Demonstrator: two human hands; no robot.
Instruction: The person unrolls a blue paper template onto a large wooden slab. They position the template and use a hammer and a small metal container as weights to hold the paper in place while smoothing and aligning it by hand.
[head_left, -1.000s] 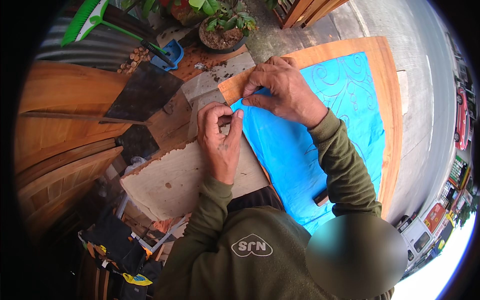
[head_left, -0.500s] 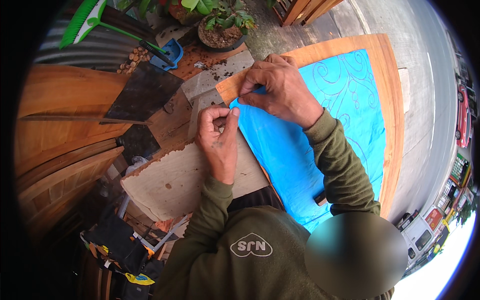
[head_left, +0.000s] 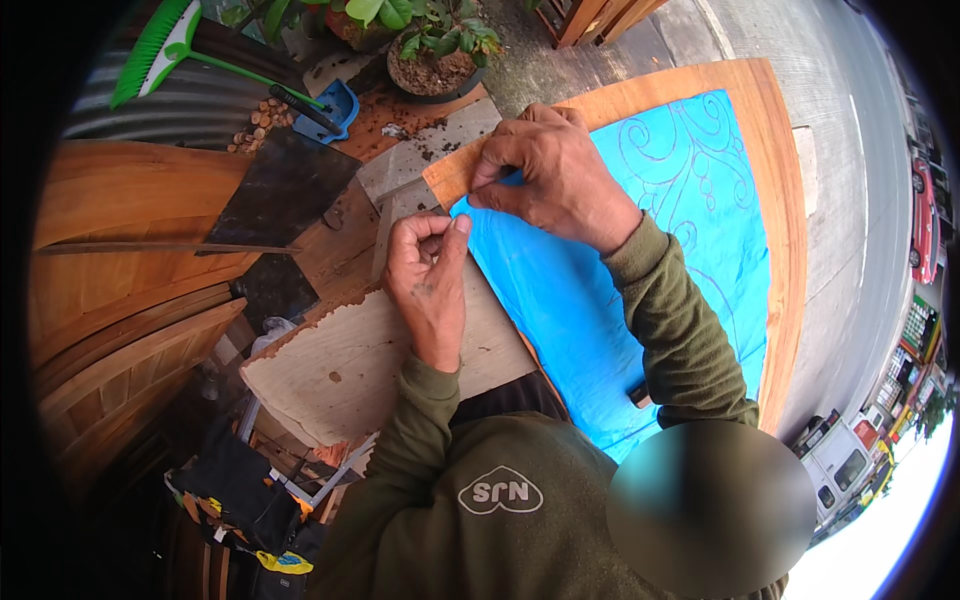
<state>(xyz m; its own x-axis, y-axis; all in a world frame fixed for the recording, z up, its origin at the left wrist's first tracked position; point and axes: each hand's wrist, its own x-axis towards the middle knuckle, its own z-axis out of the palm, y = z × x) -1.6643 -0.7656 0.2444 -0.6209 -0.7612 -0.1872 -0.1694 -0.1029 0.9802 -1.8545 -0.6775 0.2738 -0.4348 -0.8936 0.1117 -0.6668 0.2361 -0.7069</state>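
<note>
Blue sheet [head_left: 560, 290], scroll-drawn, lies over the wooden panel [head_left: 785, 200], one corner near panel's far-left corner.
Likely light, limp, easily creased or torn; best taken by the edge, gently. Left hand [head_left: 430, 280]: thumb and forefinger clamped on sheet's corner. Right hand [head_left: 560, 178]: thumb and fingertips clamped on the edge just beside. Dark block [head_left: 640, 395] on sheet, toward panel's near edge.

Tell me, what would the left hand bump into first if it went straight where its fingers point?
Probably the corner of the blue sheet, right by the thumb of the left hand; they may be touching, depth is unclear. The wooden board seems next.
</note>
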